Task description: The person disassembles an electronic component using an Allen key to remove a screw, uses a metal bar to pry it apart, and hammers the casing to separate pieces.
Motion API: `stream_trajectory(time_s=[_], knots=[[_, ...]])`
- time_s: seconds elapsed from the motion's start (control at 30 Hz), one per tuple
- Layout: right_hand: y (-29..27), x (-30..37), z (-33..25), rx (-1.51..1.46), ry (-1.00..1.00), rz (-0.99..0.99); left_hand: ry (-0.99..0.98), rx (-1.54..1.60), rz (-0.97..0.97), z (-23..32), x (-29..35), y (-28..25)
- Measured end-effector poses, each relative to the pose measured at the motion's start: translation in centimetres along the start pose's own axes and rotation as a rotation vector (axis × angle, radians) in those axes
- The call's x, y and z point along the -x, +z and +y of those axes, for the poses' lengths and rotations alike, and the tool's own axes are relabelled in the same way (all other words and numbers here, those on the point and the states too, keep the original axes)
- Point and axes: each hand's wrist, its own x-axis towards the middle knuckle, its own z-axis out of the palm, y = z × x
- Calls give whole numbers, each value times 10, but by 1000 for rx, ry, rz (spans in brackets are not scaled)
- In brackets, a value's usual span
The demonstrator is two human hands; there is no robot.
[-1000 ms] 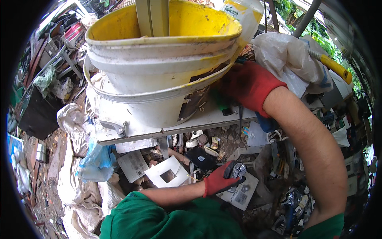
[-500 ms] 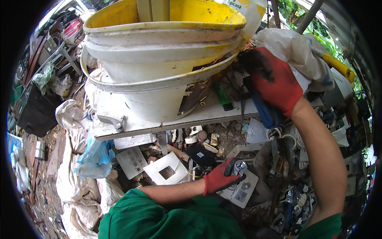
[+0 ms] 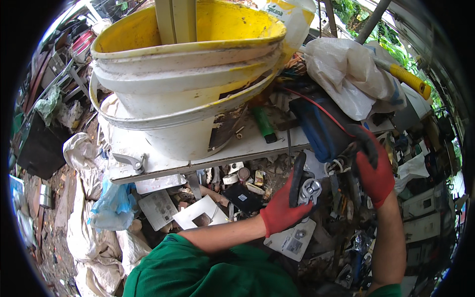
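Note:
My left hand, in a red glove with dark fingers, is closed round a shiny round metal part with a ring-like face. To its right my right hand, gloved alike, hangs just off the bench edge with fingers curled in. What those fingers hold, if anything, is hidden. A thin red cord runs across a dark blue folded cloth towards the right fingertips; whether they grip it I cannot tell. On the bench lie a green tube-like object and a grey metal lever.
A large white bucket with a yellow inside stands on the bench. Behind lie a white sack and a yellow ribbed hose. Below the edge are a white plate with a square hole, a black box and mixed scrap.
My right hand has drawn back from the bench top, down and to the right, uncovering the blue cloth and red cord. The left hand has risen slightly with the metal part.

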Motion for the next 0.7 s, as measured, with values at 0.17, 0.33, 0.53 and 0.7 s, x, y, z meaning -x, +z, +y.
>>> stream_trajectory(time_s=[0.17,0.33,0.53,0.7], knots=[[9,12,21,200,-9,-32,79,20,-16,-4,-23,24],[-13,-2,43,160,-27,2,-8,102,-8,-1,-24,34],[-45,-55,56,641,-47,-113,93,103,8,-14,-13,44],[-73,-111,46,681,-149,66,92,33,-187,-14,-17,43]])
